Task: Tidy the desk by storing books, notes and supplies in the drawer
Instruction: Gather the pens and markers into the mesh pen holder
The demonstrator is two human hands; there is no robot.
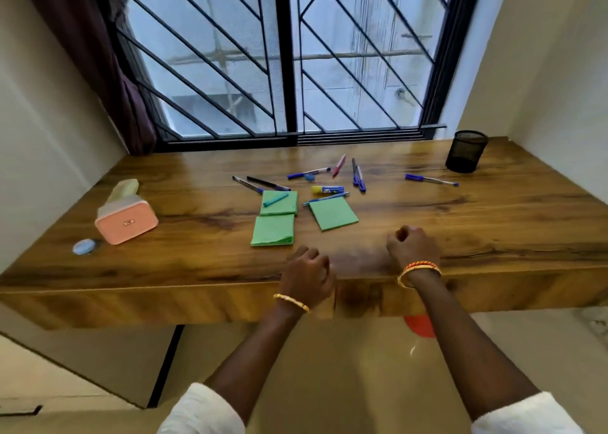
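Three green note pads lie mid-desk: one (pixel 272 230) nearest me, one (pixel 282 206) behind it with a teal marker (pixel 275 199) on top, one (pixel 333 215) to the right. Beyond them lie a glue stick (pixel 328 190) and several scattered pens (pixel 358 177), one pen (pixel 431 179) off to the right. My left hand (pixel 307 279) sits at the desk's front edge (pixel 164 305) with curled fingers, holding nothing I can see. My right hand (pixel 413 246) rests as a fist on the desktop, also holding nothing. A vertical seam shows in the front panel beside my left hand.
A black mesh pen cup (pixel 465 150) stands at the back right. A pink box (pixel 126 224) with a pale yellow item (pixel 123 190) behind it and a small blue round object (pixel 84 246) sit at the left. Barred window behind, walls on both sides, red object (pixel 419 326) under the desk.
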